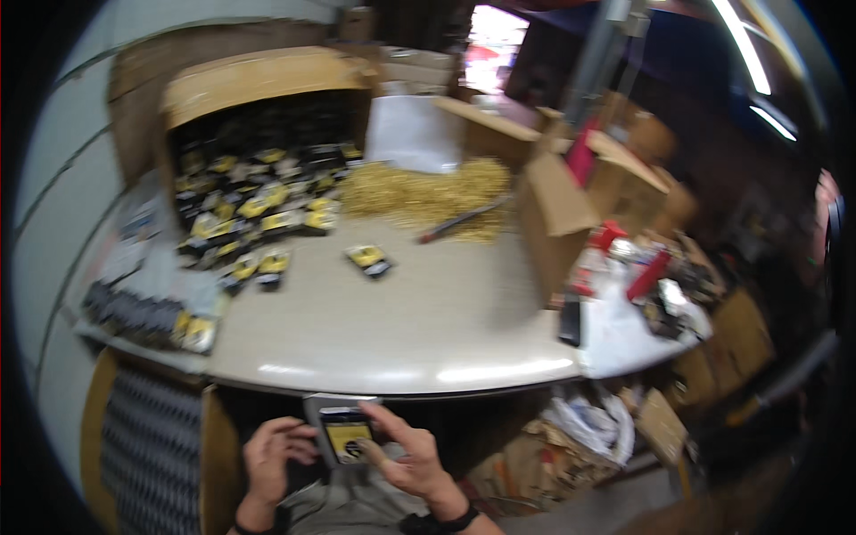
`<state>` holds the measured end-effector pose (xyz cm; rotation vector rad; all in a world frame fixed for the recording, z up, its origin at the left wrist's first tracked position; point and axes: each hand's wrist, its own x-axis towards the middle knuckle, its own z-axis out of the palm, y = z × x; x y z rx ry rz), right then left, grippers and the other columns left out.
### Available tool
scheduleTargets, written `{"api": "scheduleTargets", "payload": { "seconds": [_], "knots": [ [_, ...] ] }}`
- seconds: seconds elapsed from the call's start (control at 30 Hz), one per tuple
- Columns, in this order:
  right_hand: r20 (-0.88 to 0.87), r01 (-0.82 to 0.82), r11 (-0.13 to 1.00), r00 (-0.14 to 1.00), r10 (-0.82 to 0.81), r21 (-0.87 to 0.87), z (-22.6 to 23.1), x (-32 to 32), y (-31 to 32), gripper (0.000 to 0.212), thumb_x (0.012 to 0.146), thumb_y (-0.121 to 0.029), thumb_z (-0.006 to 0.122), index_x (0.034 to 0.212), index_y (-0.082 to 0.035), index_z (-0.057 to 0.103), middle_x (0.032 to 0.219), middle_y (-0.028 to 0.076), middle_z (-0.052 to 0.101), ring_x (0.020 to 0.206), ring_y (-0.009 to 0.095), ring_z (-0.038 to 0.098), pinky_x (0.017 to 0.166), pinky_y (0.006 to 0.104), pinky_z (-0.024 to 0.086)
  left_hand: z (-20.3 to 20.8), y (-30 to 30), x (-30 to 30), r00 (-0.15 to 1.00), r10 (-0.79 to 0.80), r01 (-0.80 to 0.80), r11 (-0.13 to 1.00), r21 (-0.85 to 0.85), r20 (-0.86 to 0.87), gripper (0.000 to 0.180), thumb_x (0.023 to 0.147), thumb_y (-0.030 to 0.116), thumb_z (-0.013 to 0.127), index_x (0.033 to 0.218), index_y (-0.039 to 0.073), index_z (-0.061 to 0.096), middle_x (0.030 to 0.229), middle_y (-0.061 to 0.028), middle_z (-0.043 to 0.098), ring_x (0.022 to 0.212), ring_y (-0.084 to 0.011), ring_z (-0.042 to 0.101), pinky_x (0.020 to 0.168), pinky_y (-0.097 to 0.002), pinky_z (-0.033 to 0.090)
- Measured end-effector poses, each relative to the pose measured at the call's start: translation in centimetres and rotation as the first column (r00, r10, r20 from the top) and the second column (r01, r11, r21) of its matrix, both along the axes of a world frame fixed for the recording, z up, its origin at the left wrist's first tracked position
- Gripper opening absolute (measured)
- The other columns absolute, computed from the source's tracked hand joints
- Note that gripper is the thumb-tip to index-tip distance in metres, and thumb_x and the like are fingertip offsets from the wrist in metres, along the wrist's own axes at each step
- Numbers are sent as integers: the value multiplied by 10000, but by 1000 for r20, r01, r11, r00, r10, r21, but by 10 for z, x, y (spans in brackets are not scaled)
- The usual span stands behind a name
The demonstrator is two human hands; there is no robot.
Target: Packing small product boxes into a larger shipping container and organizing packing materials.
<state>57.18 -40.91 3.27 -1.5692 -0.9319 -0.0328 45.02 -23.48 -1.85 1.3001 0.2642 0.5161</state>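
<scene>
Below the table's front edge, a small yellow and black packet (346, 439) lies against a flat grey piece (314, 408) over my lap. My right hand (415, 455) grips the packet from its right side, with the index finger stretched along the top and the thumb on its face. On the other side, my left hand (275, 456) is held with its fingers apart and slightly bent, close to the grey piece's left edge. Nothing shows in it. Motion blurs the picture. A similar single packet (368, 260) rests on the pale tabletop (401, 321).
A tipped carton (259, 80) spills many packets leftward. Beside it lie a golden heap of small pieces (428, 192) and a dark rod (464, 220). Packets line the left edge (134, 312); a filled box (152, 446) stands below. Right: a carton (557, 205) and red items (649, 275).
</scene>
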Motion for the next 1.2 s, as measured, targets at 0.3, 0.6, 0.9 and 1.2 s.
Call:
{"api": "scheduleTargets", "payload": {
  "seconds": [0.3, 0.6, 0.9, 1.2],
  "knots": [
    [441, 656, 751, 698, -564, -78, -57, 93, -32, 480, 734, 38, 705, 1179, -41, 545, 991, 145, 647, 822, 262, 666, 693, 311, 540, -15, 7, -6, 978, -78, 71, 996, -46, -192, 183, 947, 117, 546, 1044, -22, 613, 852, -115, 668, 691, -158, 631, 615, -245, 505],
    [422, 652, 721, 736, -529, -234, -44, 99, -33, 430, 795, -64, 644, 1209, -68, 529, 959, 151, 635, 797, 325, 629, 670, 410, 517, -19, -7, 3, 944, -136, 140, 990, -8, -301, 160, 934, 72, 538, 1016, -35, 626, 841, -114, 668, 674, -158, 623, 611, -248, 503],
    [-32, 445, 874, 888, -459, -196, -37, 64, -54, 542, 806, -66, 646, 1312, -77, 451, 1022, 180, 644, 948, 297, 646, 771, 348, 528, -14, -27, 34, 946, -234, 252, 966, 54, -224, 200, 939, 79, 540, 1087, -43, 598, 960, -125, 657, 813, -170, 632, 683, -248, 499],
    [-458, 46, 996, 889, -5, 78, -51, -26, -10, 275, 864, -145, 650, 1098, -10, 600, 890, 83, 651, 844, 135, 605, 754, 292, 500, -10, -32, 37, 911, -295, 353, 920, 174, -290, 333, 958, 177, 532, 1164, -84, 559, 1047, -112, 633, 901, -150, 583, 765, -271, 488]
  ]
}}
